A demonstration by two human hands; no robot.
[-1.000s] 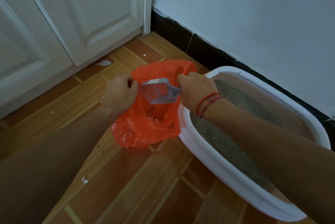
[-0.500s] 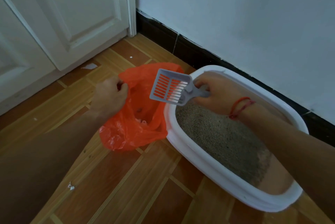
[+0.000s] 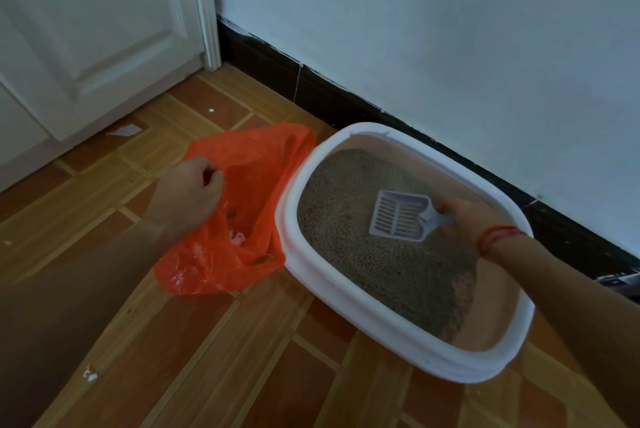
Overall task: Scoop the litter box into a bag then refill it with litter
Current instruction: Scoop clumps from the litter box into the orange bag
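Observation:
A white-rimmed litter box sits on the floor against the wall, holding grey-brown litter; bare pinkish bottom shows at its near right end. My right hand grips the handle of a grey slotted scoop, whose blade lies over the litter near the middle of the box. To the left of the box an orange plastic bag stands open on the floor. My left hand holds the bag's left rim, fingers curled round it. Some pale bits lie inside the bag.
Wood-pattern floor spreads in front, with small white scraps lying on it. A white panelled door stands at the back left. The white wall with a dark skirting board runs directly behind the box.
My right hand has carried the scoop from over the bag's mouth rightwards and down onto the litter in the box. My left hand keeps its hold on the bag rim.

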